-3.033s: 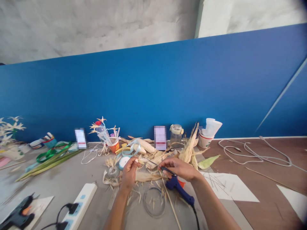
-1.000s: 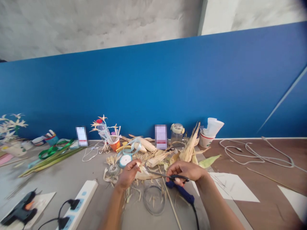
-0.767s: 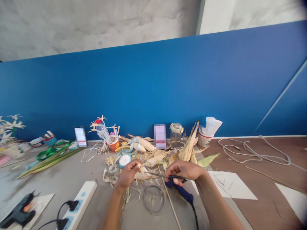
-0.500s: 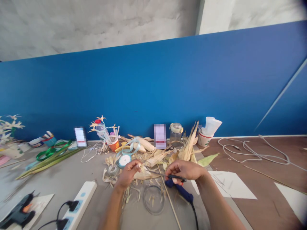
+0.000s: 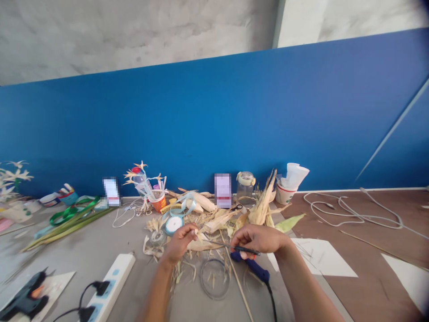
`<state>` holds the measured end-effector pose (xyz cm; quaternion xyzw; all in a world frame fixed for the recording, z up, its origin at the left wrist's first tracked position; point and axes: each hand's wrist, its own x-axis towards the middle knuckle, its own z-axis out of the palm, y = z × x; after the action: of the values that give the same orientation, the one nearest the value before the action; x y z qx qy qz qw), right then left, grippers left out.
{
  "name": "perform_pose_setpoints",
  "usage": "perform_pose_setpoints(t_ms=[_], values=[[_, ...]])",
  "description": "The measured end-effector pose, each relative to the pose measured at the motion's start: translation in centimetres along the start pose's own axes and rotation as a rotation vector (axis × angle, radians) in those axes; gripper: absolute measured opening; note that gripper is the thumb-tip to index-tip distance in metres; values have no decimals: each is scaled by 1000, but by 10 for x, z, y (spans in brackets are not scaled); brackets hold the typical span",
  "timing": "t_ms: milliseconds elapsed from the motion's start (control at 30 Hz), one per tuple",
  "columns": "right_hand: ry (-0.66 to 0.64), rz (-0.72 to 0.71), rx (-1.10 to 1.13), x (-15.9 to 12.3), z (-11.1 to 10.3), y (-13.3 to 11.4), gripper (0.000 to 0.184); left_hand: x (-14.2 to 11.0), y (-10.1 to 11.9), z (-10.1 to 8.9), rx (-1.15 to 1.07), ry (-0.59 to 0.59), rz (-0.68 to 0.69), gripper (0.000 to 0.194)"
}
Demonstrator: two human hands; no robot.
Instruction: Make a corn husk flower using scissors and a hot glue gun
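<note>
Between the thumb and fingers of my left hand [image 5: 182, 243] is a small piece of pale dried corn husk [image 5: 198, 234]. My right hand [image 5: 258, 239] is closed round the black handles of a pair of scissors [image 5: 246, 250], whose thin metal blades point left toward that husk piece. Whether the blades touch it I cannot tell. Below both hands lie husk scraps [image 5: 191, 268] and a ring of thin grey wire [image 5: 215, 279]. A dark blue tool with a black cord [image 5: 256, 269] rests under my right hand, beside a long thin stick [image 5: 239, 284].
Behind my hands are a ribbon spool [image 5: 174, 224], a husk heap [image 5: 217, 221], a phone [image 5: 223, 191], a lidded jar [image 5: 246, 188] and a paper cup [image 5: 285, 194]. A power strip [image 5: 115, 286] and a black glue gun [image 5: 25, 297] lie left; white cables [image 5: 355, 219] lie right.
The scissors have turned slightly in my right hand, and their handles look closer together. My left hand keeps its pinch on the husk in nearly the same spot.
</note>
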<state>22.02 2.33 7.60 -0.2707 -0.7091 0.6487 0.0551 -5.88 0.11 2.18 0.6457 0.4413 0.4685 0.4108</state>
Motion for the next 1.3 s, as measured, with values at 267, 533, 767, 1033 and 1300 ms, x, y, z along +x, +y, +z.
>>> perform_pose_setpoints(t_ms=[267, 533, 767, 1033, 1300], values=[[11, 4, -70, -3, 1, -2, 26, 0, 3, 1, 5, 6, 17, 32], [32, 11, -170, -6, 2, -6, 27, 0, 3, 0, 12, 2, 7, 30], [69, -2, -260, -7, 5, -10, 24, 1, -3, 0, -16, 132, -45, 30], [49, -13, -221, -10, 3, -9, 25, 1, -9, -1, -55, 170, -36, 28], [76, -34, -177, -11, 2, -9, 25, 1, -10, -2, -46, 127, 27, 25]])
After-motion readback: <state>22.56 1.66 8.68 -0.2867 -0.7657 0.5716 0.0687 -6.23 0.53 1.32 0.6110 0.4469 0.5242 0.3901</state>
